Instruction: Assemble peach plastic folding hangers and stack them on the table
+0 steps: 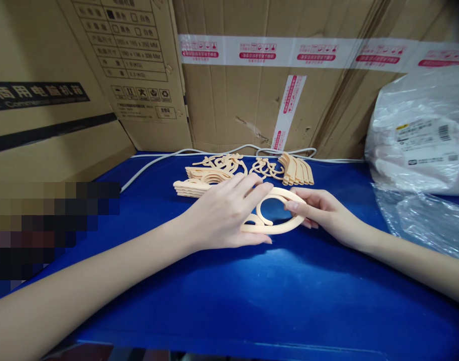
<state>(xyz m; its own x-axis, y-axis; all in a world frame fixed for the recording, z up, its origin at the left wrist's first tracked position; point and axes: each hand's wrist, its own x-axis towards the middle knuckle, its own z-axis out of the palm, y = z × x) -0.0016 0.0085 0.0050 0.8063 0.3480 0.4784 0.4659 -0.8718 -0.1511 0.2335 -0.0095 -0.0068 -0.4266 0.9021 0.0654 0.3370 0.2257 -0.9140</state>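
A peach-coloured plastic ring-shaped part (285, 228) with a curved inner hook lies on the blue table surface (252, 301). My left hand (223, 215) rests over its left side, fingers curled onto the rim and thumb under the lower edge. My right hand (323, 210) pinches the ring's right rim between thumb and fingers. Behind my hands lie several more peach plastic parts: a flat stack (197, 183), a tangle of thin curved pieces (244, 164), and a row of arcs standing on edge (297, 169).
Cardboard boxes (252, 90) wall off the back and left. A white cable (154, 163) runs along the table's rear. Clear plastic bags (417, 150) with labels sit at the right. A blurred patch covers the left middle.
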